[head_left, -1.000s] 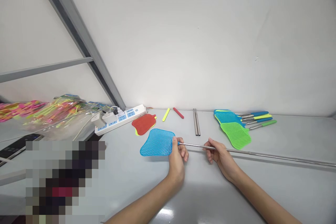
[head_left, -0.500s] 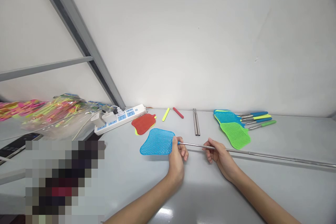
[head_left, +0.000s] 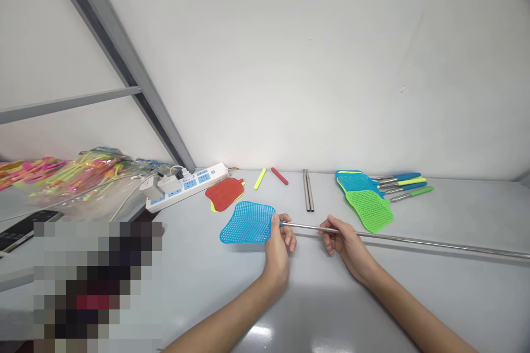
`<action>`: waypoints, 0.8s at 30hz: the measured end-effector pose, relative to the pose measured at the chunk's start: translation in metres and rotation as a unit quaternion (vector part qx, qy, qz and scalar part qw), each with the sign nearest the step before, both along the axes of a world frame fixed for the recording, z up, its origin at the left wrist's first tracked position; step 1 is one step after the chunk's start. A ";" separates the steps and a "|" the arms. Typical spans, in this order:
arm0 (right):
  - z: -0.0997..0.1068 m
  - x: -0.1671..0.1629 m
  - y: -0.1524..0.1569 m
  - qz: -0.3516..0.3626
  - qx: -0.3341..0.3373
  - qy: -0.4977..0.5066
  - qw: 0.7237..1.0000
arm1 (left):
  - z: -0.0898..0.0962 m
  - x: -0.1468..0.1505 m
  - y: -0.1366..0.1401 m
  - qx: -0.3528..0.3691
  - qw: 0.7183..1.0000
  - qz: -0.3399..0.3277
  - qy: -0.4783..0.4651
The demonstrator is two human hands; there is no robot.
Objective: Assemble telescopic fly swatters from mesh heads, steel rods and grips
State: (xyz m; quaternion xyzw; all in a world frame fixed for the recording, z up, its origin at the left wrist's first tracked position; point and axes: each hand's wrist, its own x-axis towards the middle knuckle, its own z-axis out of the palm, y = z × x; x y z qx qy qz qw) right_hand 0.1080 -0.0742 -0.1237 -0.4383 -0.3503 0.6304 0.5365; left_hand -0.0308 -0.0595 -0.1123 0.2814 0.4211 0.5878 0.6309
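A blue fly swatter (head_left: pixel 248 223) with a long, thin metal rod is held over the table, its mesh head to the left. My left hand (head_left: pixel 280 240) pinches it where the head meets the rod, thumb on top. My right hand (head_left: pixel 339 236) is closed around the rod a short way to the right. From there the rod runs on past the right edge of the view, so its far end is hidden. Behind my right hand lies a green fly swatter (head_left: pixel 369 210), partly over blue swatter heads (head_left: pixel 356 181).
At the back of the grey table lie two metal tubes (head_left: pixel 308 190), a red stick (head_left: pixel 279 176), a yellow stick (head_left: pixel 260 178) and a red swatter head (head_left: pixel 226 194). A white power strip (head_left: pixel 184 187) and bagged colourful items (head_left: pixel 95 174) are to the left.
Both hands keep their grip on the blue fly swatter. The whole view has shifted slightly; the rod's right part appears slightly higher.
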 end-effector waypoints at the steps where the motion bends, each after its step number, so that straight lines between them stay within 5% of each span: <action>1: 0.000 0.000 0.000 -0.001 -0.002 0.000 1.000 | 0.001 0.000 0.000 0.006 1.000 -0.006 -0.001; 24: 0.001 0.003 0.000 0.016 -0.012 0.006 1.000 | 0.005 -0.001 -0.003 0.028 0.999 -0.039 -0.016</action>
